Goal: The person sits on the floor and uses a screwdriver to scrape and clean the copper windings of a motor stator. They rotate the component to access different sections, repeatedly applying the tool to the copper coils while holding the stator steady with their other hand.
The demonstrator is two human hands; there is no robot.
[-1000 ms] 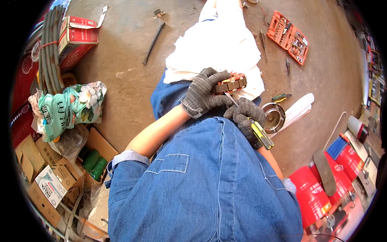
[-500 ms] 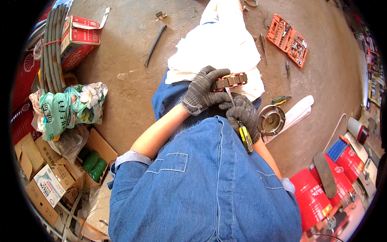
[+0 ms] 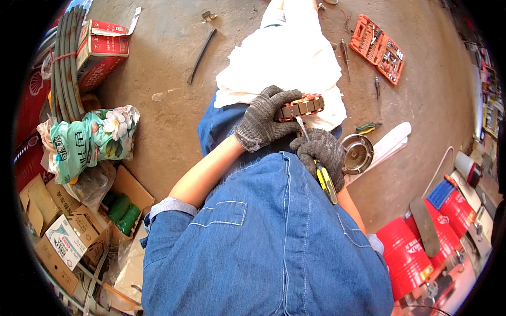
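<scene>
My left hand (image 3: 266, 117), in a dark grey knit glove, grips a round part with brown friction blocks (image 3: 301, 108) around its rim and orange-red edges. It is held over the white cloth (image 3: 279, 66) on my lap. My gloved right hand (image 3: 322, 150) is closed around a flat-bladed screwdriver (image 3: 326, 181) with a yellow and black handle. The blade points up at the near edge of the blocks; whether its tip touches them I cannot tell. Just right of this hand sits a round metal housing (image 3: 358, 154) with a hollow middle.
An orange socket set case (image 3: 377, 50) lies unfolded at the far right, near pliers (image 3: 368, 128) and thin tools. A black hose piece (image 3: 202, 56) is on the floor. Boxes (image 3: 103, 55), coiled hoses (image 3: 66, 66) and a bag (image 3: 87, 139) crowd the left; red drums (image 3: 403, 258) stand lower right.
My right hand and the screwdriver have moved slightly down and to the right, drawing the blade back a little from the blocks. My left hand keeps its grip, and the part has turned slightly.
</scene>
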